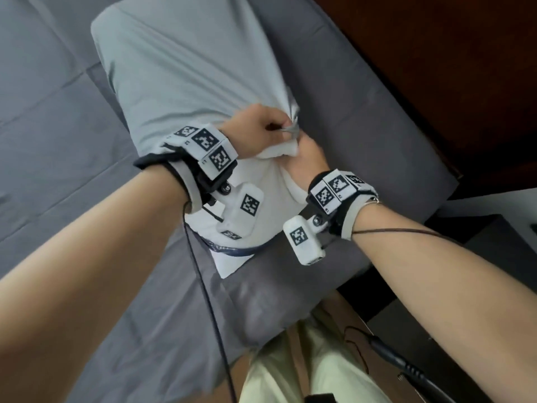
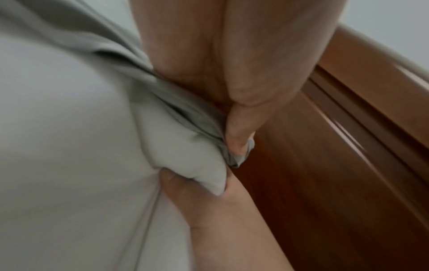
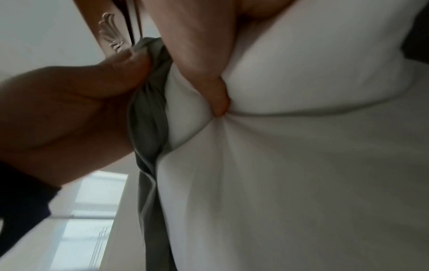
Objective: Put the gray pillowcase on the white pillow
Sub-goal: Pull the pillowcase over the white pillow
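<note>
The gray pillowcase [image 1: 180, 71] covers the far part of the white pillow [image 1: 270, 181], which lies on the bed. The near part of the pillow is bare. My left hand [image 1: 279, 128] pinches the bunched open edge of the pillowcase [image 2: 185, 113] at the pillow's right side. Right beside it, my right hand [image 1: 305, 158] grips a bare corner of the pillow [image 2: 185, 155]. In the right wrist view my right thumb [image 3: 218, 97] digs into the pillow [image 3: 301, 165], with the pillowcase [image 3: 148, 119] gathered against it under my left hand [image 3: 69, 110].
The bed wears a dark gray sheet [image 1: 58, 141]. A dark wooden bed frame [image 1: 436, 68] runs along the right side, close to both hands. A black cable [image 1: 209, 301] trails from my left wrist. My legs in pale trousers [image 1: 305, 359] stand at the bed's near edge.
</note>
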`<move>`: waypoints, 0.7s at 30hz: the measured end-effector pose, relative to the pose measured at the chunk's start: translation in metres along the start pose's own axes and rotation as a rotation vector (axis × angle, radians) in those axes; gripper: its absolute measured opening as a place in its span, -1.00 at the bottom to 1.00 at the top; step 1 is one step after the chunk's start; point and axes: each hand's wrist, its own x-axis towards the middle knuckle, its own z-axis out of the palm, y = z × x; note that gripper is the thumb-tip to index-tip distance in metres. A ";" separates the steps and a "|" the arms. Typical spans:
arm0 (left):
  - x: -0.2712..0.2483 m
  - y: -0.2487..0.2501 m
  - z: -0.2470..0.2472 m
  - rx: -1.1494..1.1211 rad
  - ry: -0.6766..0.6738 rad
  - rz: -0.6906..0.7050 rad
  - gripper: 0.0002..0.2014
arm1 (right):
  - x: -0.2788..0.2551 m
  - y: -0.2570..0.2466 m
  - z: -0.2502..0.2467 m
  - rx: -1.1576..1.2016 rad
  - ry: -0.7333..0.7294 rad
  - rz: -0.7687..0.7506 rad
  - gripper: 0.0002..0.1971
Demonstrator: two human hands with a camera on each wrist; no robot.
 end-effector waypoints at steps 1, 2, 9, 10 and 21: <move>0.002 -0.003 0.007 -0.034 0.016 -0.014 -0.83 | 0.000 0.006 -0.001 0.017 0.019 0.001 -0.49; 0.003 -0.007 0.014 -0.078 0.059 -0.049 -0.82 | 0.001 0.014 -0.005 0.033 0.056 0.025 -0.36; -0.032 -0.066 0.036 -0.216 0.467 -0.265 -0.62 | -0.016 0.058 -0.021 -0.392 0.244 0.236 -0.07; -0.041 -0.076 0.036 -0.222 0.538 -0.281 -0.61 | -0.022 0.056 -0.015 -0.438 0.266 0.192 -0.07; -0.133 -0.149 0.040 -0.301 0.671 -0.709 -0.42 | -0.085 0.021 0.094 -0.763 -0.229 -0.293 0.11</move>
